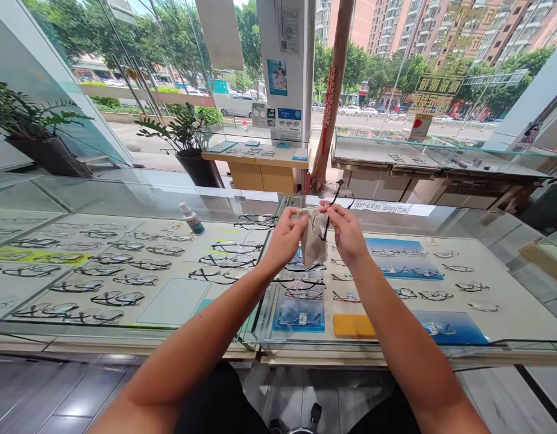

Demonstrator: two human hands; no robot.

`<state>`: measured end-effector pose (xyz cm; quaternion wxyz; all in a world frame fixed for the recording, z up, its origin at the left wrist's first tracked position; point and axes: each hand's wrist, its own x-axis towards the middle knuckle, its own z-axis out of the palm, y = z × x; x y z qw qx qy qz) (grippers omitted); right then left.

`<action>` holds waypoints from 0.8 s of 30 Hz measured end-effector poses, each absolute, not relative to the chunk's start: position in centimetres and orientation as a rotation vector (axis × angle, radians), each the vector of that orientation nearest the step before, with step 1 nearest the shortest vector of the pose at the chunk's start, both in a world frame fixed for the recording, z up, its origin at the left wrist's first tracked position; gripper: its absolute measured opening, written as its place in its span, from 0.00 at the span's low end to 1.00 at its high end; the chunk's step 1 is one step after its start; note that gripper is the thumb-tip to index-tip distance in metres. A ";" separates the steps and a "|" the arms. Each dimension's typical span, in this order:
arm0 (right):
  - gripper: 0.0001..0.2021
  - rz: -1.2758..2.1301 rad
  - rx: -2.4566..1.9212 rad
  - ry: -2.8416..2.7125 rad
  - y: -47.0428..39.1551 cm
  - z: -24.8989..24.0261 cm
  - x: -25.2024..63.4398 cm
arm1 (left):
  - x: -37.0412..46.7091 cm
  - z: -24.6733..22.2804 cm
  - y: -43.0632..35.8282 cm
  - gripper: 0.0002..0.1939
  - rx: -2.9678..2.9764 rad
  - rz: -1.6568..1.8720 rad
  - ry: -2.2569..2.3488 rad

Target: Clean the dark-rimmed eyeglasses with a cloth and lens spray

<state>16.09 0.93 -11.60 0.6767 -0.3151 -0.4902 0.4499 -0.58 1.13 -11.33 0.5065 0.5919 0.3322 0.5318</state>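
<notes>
Above the glass counter my left hand point(286, 236) pinches the upper left side of a beige cloth point(312, 244), which hangs down in folds. My right hand point(346, 232) grips a pair of dark-framed glasses point(336, 194) at the cloth's right edge. One lens lies against the cloth, and the rest of the frame sticks up above my right fingers. Both hands are close together, with the cloth and the glasses between them. To the left of my left hand, a white bottle with a blue label point(191, 219) stands on the counter.
Rows of glasses point(120, 258) fill the display case point(509, 289) on both sides. A yellow case point(353, 326) lies near its front edge. Beyond are potted plants point(199, 166), a small display table point(260, 158) and another glass counter point(396, 154) by the window.
</notes>
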 end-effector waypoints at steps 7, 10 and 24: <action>0.13 0.982 -0.721 -1.078 0.4 -11.6 15.4 | -0.4 -11.1 0.6 0.25 1.469 1.245 0.783; 0.14 0.991 -0.703 -1.034 0.6 -11.8 15.4 | -0.3 -11.1 0.5 0.24 1.463 1.231 0.774; 0.16 1.051 -0.674 -0.984 0.7 -11.9 15.2 | -0.3 -10.9 0.4 0.22 1.425 1.258 0.791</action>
